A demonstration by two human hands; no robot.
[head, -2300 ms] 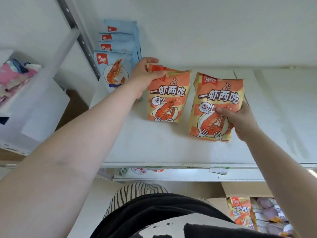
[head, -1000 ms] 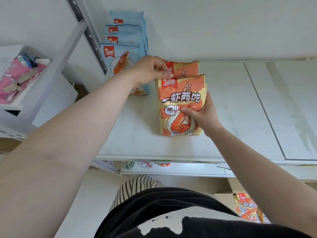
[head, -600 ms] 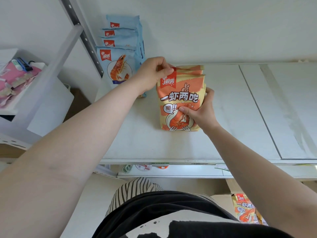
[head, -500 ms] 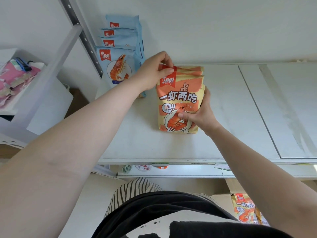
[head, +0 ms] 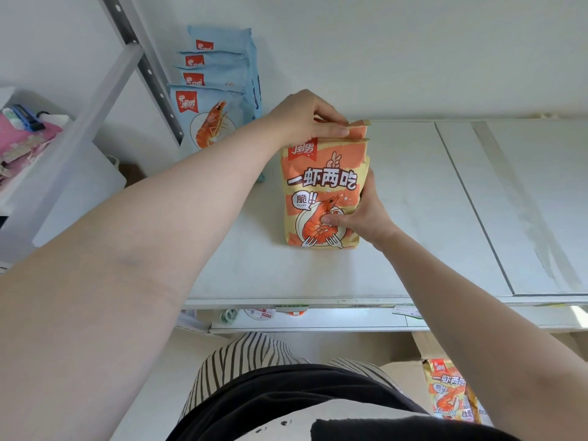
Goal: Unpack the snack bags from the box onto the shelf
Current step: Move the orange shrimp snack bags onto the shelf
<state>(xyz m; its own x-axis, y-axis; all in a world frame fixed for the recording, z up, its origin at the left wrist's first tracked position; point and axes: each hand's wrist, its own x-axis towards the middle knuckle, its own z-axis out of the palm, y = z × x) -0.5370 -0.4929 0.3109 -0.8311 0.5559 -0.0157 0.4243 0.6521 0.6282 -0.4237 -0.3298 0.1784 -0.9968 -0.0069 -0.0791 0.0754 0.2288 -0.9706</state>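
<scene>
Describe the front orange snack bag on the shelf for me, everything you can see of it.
The front orange snack bag looks like glossy plastic film, printed orange and cream with a red logo, dark Chinese lettering and a shrimp on a plate. It stands upright on the white shelf against a second orange bag. The right hand holds its lower right side; the left hand pinches the bags' tops.

Rear orange bag (head: 358, 132) mostly hidden behind front bag (head: 321, 186); box (head: 413, 377) cut off below.

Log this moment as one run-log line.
left hand: pinches rear orange bag top | right hand: grips front orange bag | both upright on shelf | blue bags behind-left
</scene>
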